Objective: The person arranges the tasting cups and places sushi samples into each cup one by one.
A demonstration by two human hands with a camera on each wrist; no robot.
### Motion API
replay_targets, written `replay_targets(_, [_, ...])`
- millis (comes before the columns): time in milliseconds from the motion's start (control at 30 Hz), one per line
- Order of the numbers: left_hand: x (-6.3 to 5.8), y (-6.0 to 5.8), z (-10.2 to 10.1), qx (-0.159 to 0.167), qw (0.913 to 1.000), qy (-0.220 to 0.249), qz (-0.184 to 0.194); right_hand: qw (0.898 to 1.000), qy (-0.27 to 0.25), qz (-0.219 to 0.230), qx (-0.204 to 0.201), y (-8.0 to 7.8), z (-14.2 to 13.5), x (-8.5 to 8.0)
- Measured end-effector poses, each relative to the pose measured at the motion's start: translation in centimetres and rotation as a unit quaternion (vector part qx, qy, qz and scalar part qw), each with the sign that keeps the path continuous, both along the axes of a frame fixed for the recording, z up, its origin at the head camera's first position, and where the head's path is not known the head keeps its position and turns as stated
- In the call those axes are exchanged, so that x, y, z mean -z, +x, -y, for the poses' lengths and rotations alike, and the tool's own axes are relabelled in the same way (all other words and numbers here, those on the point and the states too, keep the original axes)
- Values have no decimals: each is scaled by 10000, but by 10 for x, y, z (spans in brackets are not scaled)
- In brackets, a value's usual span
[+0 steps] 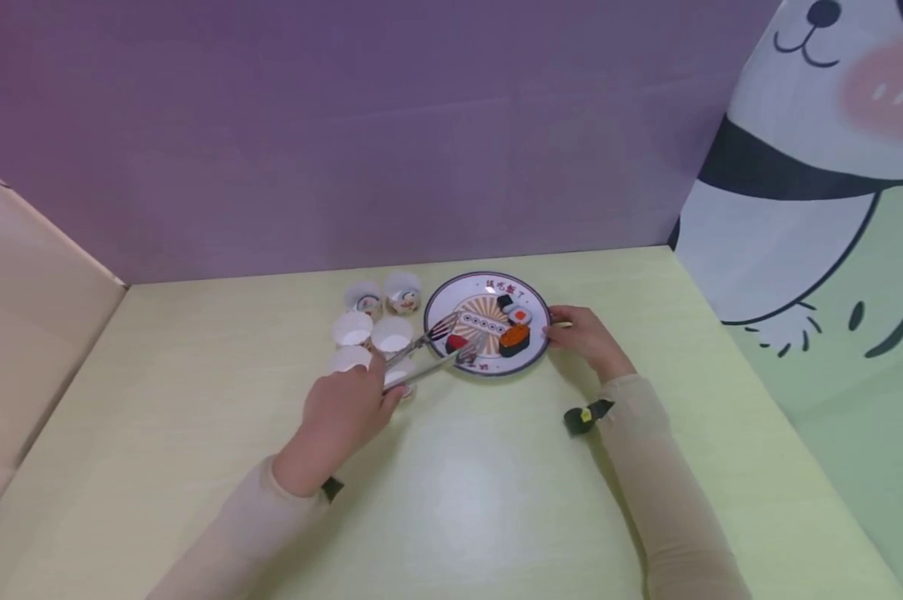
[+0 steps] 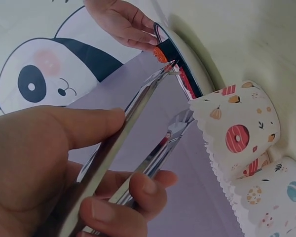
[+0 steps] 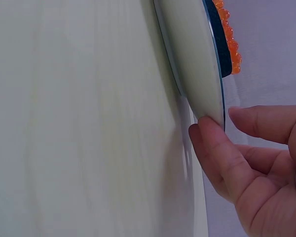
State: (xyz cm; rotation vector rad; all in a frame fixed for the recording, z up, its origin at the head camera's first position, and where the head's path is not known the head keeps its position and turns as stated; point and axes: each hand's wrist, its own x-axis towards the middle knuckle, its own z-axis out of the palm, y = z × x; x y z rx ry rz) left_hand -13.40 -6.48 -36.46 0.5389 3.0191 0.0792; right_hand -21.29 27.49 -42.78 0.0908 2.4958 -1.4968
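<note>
My left hand (image 1: 350, 408) grips metal tongs (image 2: 121, 131), their two ends spread apart over the plate's near left part. Close to those ends lies a red sushi piece (image 1: 456, 342). The round plate (image 1: 466, 287) has a dark rim and printed patterns. On its right side sit a sushi piece topped with orange roe (image 1: 515, 337), a white roll with an orange middle (image 1: 520, 315) and a small black piece (image 1: 505, 301). My right hand (image 1: 582, 335) holds the plate's right rim, fingertips under the edge and thumb on the upper side.
Several white paper cups (image 1: 393, 333) with scalloped rims and printed sides stand left of the plate, some partly behind my left hand. All stand on a pale table (image 1: 481, 500). A purple wall (image 1: 391, 167) rises behind, and a panda picture (image 1: 781, 242) covers the right side.
</note>
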Motion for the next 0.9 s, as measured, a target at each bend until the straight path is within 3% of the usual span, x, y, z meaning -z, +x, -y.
replay_targets(367, [10, -5, -1, 23, 9999, -58, -128, 9999, 142, 40, 13, -1, 1, 0])
replay_targets(900, [9, -12, -2, 161, 9993, -332, 72, 9995, 276, 119, 15, -2, 2, 0])
